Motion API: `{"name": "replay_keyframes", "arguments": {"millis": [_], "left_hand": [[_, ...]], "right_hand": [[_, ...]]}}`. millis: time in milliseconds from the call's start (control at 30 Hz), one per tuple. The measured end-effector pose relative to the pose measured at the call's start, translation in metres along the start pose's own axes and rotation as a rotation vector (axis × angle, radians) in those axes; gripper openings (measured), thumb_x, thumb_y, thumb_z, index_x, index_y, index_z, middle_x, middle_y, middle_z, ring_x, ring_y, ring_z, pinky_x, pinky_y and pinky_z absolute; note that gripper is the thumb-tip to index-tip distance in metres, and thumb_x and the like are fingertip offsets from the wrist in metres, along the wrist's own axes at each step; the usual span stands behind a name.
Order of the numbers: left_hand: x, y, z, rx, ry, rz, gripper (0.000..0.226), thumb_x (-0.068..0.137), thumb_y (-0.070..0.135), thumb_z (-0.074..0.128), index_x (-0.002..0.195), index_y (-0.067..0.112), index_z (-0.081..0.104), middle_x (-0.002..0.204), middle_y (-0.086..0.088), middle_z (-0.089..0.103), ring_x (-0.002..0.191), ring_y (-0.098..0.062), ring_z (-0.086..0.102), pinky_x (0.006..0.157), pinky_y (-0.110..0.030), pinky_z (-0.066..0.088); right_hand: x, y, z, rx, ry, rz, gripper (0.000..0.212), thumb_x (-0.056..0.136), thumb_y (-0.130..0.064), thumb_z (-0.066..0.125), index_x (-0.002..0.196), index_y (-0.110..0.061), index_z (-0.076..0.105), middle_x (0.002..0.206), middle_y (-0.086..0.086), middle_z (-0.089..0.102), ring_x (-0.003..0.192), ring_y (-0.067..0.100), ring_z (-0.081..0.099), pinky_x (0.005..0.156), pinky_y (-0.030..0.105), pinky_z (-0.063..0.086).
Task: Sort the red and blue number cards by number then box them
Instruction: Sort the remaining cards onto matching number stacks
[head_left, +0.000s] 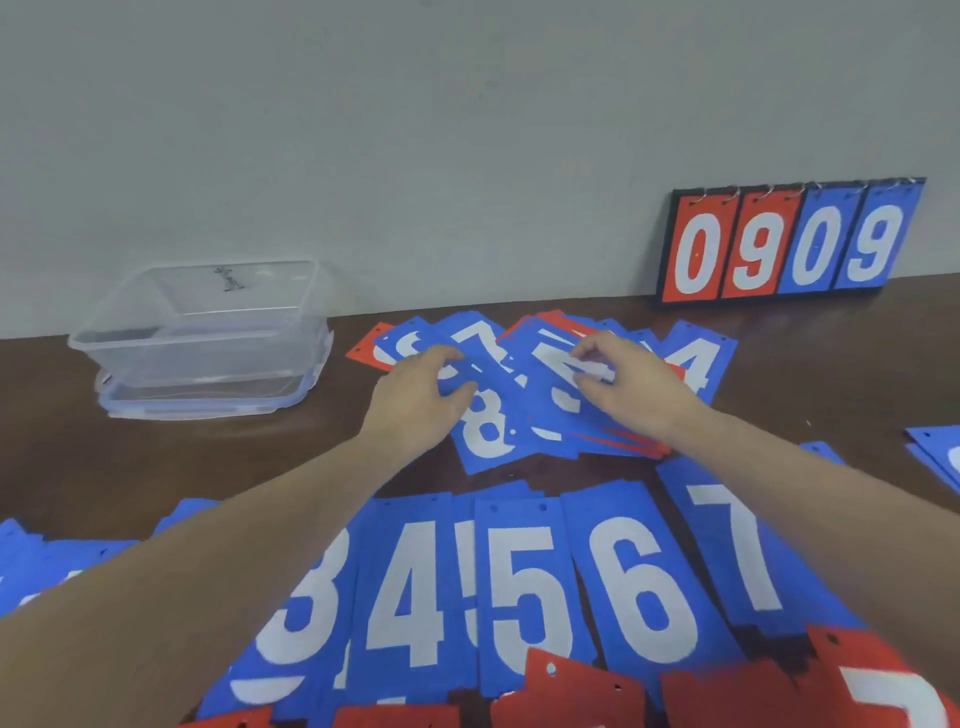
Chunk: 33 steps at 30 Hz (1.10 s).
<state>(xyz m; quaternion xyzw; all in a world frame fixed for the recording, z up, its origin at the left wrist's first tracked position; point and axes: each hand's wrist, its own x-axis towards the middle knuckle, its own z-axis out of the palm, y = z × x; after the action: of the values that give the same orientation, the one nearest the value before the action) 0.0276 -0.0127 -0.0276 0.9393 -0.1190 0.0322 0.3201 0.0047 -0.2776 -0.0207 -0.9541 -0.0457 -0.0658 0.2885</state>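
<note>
An unsorted heap of red and blue number cards (540, 384) lies mid-table. My left hand (423, 400) rests on the heap's left side, thumb and fingers pinching a blue card above a blue 8 card (480, 436). My right hand (623, 384) grips a blue card on the heap's right, beside a blue 4 card (698, 358). Close to me runs a row of blue cards: 3 (306, 613), 4 (410, 587), 5 (524, 587), 6 (644, 582), 7 (737, 545). Red cards (582, 691) lie along the bottom edge. A clear plastic box (208, 332) stands at the back left on its lid.
A flip scoreboard (789, 239) reading 0909 leans against the wall at the back right. More blue cards (935, 452) lie at the right edge and others (47, 561) at the left edge. The brown table (182, 457) meets a grey wall behind.
</note>
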Motion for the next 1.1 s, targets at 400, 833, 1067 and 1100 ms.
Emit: {"name": "replay_keyframes", "arguments": {"millis": [400,833,1067,1100], "left_hand": [[0.037,-0.045,0.017,0.326,-0.050,-0.044,0.067,0.096,0.067,0.041,0.153,0.032,0.034,0.163,0.007,0.027,0.152,-0.012,0.017,0.123,-0.040,0.006],[0.034,-0.044,0.017,0.310,0.033,-0.038,0.079,0.089,0.072,0.049,0.155,0.037,0.025,0.164,0.004,0.017,0.152,-0.018,0.012,0.123,-0.039,0.004],[0.036,-0.046,0.017,0.327,-0.010,-0.073,0.076,0.091,0.075,0.039,0.157,0.040,0.020,0.161,0.011,0.032,0.151,-0.009,0.019,0.123,-0.042,-0.007],[0.035,-0.044,0.016,0.303,0.021,-0.070,0.073,0.092,0.073,0.041,0.155,0.040,0.026,0.157,0.014,0.039,0.149,-0.007,0.024,0.123,-0.043,-0.006]], "right_hand": [[0.025,0.030,0.003,-0.367,-0.155,-0.212,0.040,0.104,-0.044,0.047,0.135,-0.025,0.063,0.141,-0.009,0.059,0.131,0.012,0.050,0.102,0.021,0.033],[0.074,0.053,-0.007,-0.389,-0.511,-0.267,0.099,0.077,-0.082,0.056,0.156,-0.053,0.003,0.166,-0.016,0.017,0.154,0.003,-0.004,0.125,0.039,-0.011],[0.062,0.055,-0.001,-0.354,-0.338,-0.318,0.086,0.077,-0.083,0.053,0.152,-0.054,0.023,0.156,-0.019,0.040,0.149,0.002,0.022,0.122,0.033,-0.009],[0.058,0.053,-0.002,-0.326,-0.320,-0.303,0.082,0.078,-0.082,0.053,0.150,-0.058,0.023,0.154,-0.020,0.043,0.146,0.001,0.028,0.122,0.032,-0.004]]}}
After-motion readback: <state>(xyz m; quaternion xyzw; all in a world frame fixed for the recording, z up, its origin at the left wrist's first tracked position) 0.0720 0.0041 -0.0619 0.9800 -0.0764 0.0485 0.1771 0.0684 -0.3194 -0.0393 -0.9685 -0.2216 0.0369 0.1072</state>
